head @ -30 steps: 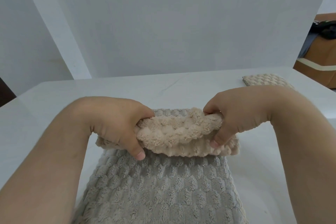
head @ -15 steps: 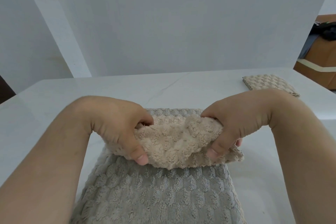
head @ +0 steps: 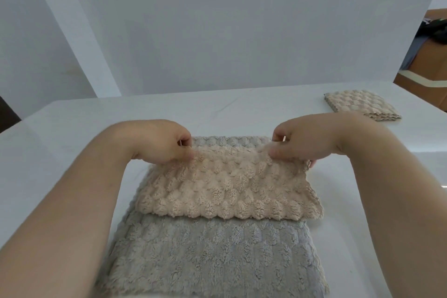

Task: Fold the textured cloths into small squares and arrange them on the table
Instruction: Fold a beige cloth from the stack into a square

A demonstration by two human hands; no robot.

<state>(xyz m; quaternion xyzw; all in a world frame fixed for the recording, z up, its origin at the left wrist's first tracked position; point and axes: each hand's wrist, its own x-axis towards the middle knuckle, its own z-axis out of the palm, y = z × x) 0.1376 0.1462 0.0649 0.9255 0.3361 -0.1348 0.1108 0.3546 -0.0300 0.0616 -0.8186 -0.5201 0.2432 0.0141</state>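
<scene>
A beige textured cloth (head: 225, 189) lies folded into a wide band across the far part of a grey textured cloth (head: 212, 256), which is spread flat on the white table (head: 60, 152). My left hand (head: 164, 143) pinches the beige cloth's far left corner. At its far right corner my right hand (head: 302, 143) pinches it too, fingers tucked under the edge. A second beige cloth (head: 360, 106), folded into a small square, rests at the table's far right.
A white wall panel (head: 217, 31) rises just behind the table's far edge. Brown cardboard boxes (head: 425, 75) stand beyond the right edge, with a dark item on top. Bare tabletop lies to the left of and behind the cloths.
The beige cloth was bunched up between both hands; now it is spread out flat as a wide band, and both hands have moved apart to its far corners.
</scene>
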